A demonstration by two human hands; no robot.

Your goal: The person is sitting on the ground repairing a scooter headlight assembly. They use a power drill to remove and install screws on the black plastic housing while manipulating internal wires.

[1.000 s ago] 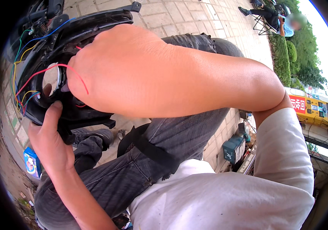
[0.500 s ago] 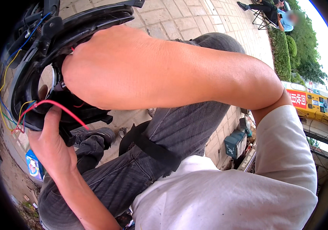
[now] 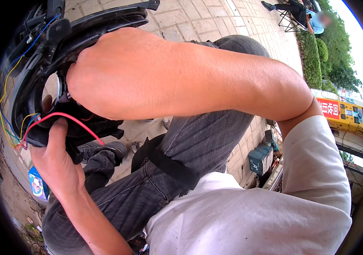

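A black plastic housing [image 3: 35, 100] with a round, glassy opening [image 3: 50, 92] is tilted at the upper left. My left hand [image 3: 58, 161] grips its lower edge, thumb on top. My right hand [image 3: 98, 76] is closed inside the housing beside the opening; its fingertips are hidden, and a small dark part with a metal piece shows by its knuckles, too small to name. A red wire [image 3: 75, 118] loops over the lower housing. Thin blue [image 3: 41, 29], yellow [image 3: 5, 85] and green wires hang along the left side.
My jeans-clad legs [image 3: 202, 144] are below, over paving [image 3: 190, 19]. A blue box [image 3: 38, 182] lies at lower left, a teal case [image 3: 260, 159] at right, near a yellow machine [image 3: 355, 119]. Another person [image 3: 313, 23] sits in a folding chair by a hedge.
The housing's wires have swung lower and the red loop has dropped toward my left thumb. My right hand and forearm have shifted slightly left. The other person stays seated.
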